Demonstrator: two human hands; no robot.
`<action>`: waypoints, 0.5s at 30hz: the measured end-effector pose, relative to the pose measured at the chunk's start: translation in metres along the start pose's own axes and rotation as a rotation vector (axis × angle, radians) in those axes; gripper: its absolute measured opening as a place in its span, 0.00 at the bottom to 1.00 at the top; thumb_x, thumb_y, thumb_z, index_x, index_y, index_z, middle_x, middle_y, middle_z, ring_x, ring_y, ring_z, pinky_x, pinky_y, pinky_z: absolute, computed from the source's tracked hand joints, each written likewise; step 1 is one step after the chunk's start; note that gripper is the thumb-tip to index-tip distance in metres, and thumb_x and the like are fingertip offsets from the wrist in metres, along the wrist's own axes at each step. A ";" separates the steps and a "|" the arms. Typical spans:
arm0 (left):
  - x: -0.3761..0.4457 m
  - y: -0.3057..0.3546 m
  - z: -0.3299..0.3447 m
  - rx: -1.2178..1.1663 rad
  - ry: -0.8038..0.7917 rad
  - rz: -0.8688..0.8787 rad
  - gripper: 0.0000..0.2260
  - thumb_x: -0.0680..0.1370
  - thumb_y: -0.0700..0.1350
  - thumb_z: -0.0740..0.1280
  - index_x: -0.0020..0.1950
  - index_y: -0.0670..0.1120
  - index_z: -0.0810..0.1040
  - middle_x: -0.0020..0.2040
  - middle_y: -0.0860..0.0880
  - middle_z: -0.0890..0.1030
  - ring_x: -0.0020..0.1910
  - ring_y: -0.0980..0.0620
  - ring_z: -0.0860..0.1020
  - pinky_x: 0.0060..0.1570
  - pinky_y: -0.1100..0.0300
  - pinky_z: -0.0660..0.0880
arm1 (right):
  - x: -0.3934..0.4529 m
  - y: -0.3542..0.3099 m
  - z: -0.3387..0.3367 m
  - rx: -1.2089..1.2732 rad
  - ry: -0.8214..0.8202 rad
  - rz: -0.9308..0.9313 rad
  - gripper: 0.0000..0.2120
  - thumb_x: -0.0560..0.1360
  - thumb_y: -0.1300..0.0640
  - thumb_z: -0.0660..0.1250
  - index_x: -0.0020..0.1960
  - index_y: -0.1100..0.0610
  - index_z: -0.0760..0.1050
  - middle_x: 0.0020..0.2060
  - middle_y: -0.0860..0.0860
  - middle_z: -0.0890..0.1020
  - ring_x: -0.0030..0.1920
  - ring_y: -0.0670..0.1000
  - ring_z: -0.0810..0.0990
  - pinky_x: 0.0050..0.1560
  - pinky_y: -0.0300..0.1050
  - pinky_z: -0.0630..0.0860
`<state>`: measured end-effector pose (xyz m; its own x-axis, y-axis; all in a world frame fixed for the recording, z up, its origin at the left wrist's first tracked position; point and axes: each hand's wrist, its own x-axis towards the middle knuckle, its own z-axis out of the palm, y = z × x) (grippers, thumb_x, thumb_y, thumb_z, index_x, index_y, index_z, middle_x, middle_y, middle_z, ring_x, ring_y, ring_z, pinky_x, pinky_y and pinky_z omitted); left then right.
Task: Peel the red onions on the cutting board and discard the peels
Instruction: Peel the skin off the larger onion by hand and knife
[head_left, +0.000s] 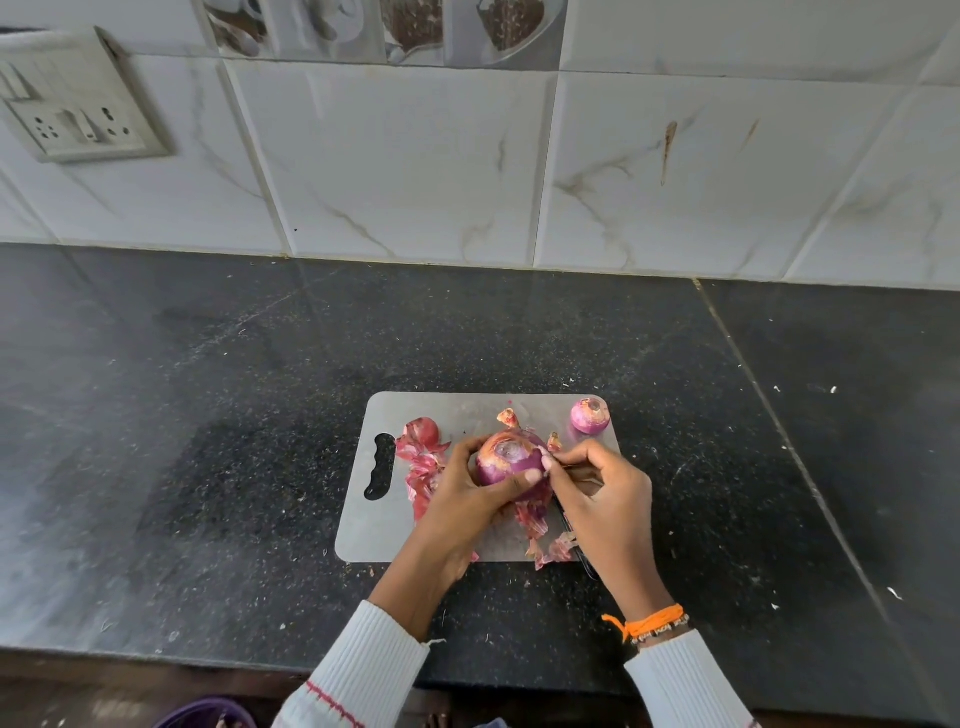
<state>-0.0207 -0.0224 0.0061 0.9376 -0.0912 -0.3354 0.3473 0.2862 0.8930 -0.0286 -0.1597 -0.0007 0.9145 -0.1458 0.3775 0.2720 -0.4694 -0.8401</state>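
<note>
Knife (576, 540) mostly under right hand (605, 493)

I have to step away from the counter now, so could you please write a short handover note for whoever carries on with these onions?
Left hand grips the onion being peeled above the cutting board. Right hand pinches skin at the onion's right side.
A small onion sits at the board's far right corner; another onion, loose skin around it, lies far left by the handle slot.
Done: much skin is off; peels litter the board.
Left: finish peeling, check the others, discard the peels. A dark knife handle shows under the right hand.
</note>
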 end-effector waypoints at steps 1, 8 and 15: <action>0.000 0.000 0.000 -0.011 -0.003 0.000 0.26 0.67 0.37 0.74 0.62 0.45 0.70 0.54 0.45 0.78 0.49 0.50 0.80 0.44 0.62 0.80 | 0.000 0.000 0.000 -0.007 0.004 -0.003 0.03 0.70 0.64 0.72 0.39 0.59 0.79 0.35 0.46 0.82 0.37 0.42 0.81 0.36 0.32 0.77; 0.000 0.000 -0.003 -0.010 -0.053 0.003 0.23 0.69 0.36 0.73 0.62 0.44 0.70 0.54 0.43 0.79 0.48 0.50 0.81 0.42 0.63 0.79 | -0.005 0.001 0.006 -0.053 0.070 0.000 0.08 0.66 0.68 0.74 0.36 0.60 0.76 0.32 0.48 0.81 0.35 0.43 0.82 0.33 0.30 0.76; -0.003 0.005 -0.004 -0.137 -0.116 -0.060 0.22 0.67 0.40 0.72 0.60 0.44 0.73 0.54 0.44 0.79 0.46 0.52 0.82 0.44 0.61 0.80 | 0.004 0.013 0.000 0.032 0.052 0.214 0.07 0.68 0.63 0.74 0.36 0.59 0.76 0.30 0.49 0.81 0.30 0.43 0.80 0.32 0.38 0.77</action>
<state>-0.0219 -0.0168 0.0104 0.9133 -0.2195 -0.3430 0.4051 0.4031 0.8206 -0.0212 -0.1668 -0.0097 0.9359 -0.2840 0.2082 0.0835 -0.3954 -0.9147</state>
